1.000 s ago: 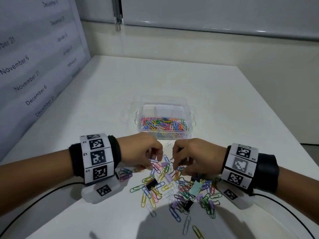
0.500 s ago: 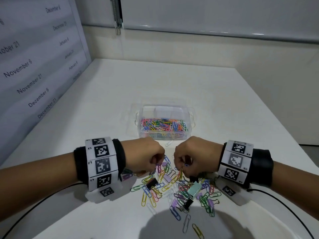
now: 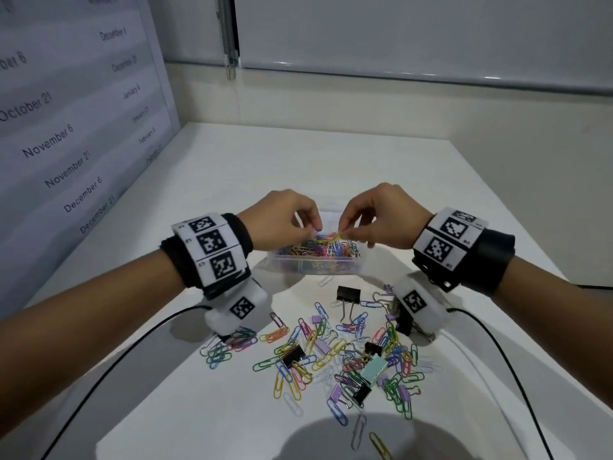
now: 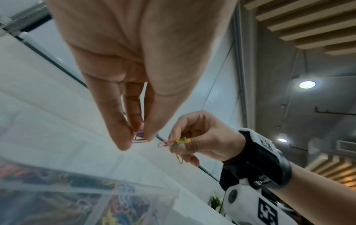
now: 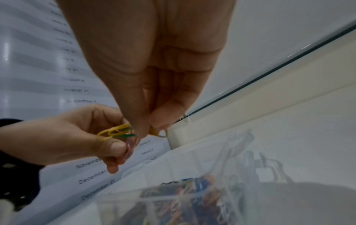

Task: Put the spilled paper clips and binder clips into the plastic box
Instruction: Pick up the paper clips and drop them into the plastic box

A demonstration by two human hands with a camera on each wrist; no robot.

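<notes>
Plastic box (image 3: 318, 265) lies under both hands pinching paper clips (image 3: 335, 234); binder clips (image 3: 348, 293) lie nearby.

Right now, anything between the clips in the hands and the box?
Nothing visible. Both hands, left and right, hold pinched paper clips directly above the open plastic box; no lid or other object lies between.

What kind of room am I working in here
Probably an office or meeting room: a plain white table, a large grey wall chart printed with calendar dates, and colourful paper clips spilled beside a clear plastic box.
</notes>
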